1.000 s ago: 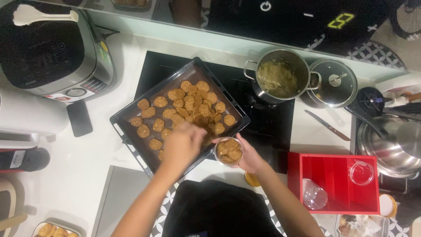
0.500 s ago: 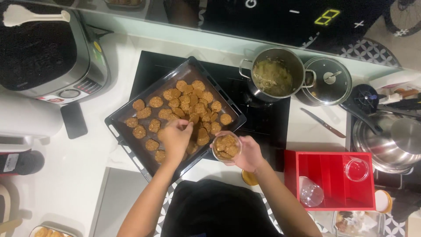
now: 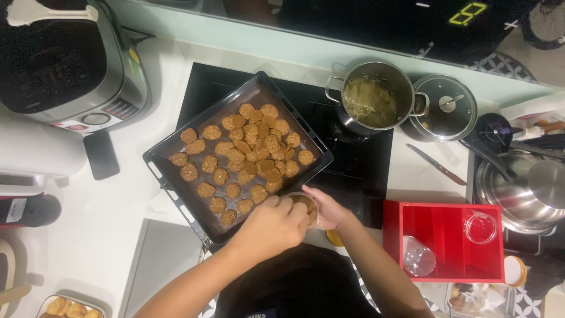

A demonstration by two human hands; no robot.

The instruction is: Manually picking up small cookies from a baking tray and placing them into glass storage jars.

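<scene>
1. Reaching into a small glass cup [image 3: 307, 206], the left hand [image 3: 272, 224] has its fingers bunched at the rim; whether it grips a piece cannot be told.
2. Right hand [image 3: 329, 211]: wrapped round that cup, just right of the left hand.
3. Dark baking tray [image 3: 176, 194]: one, directly ahead-left, long axis diagonal, roughly thirty brown patties [image 3: 238, 156].
4. Beyond: one steel pot [image 3: 376, 100], one lid [image 3: 450, 106], one red bin [image 3: 447, 241].
</scene>
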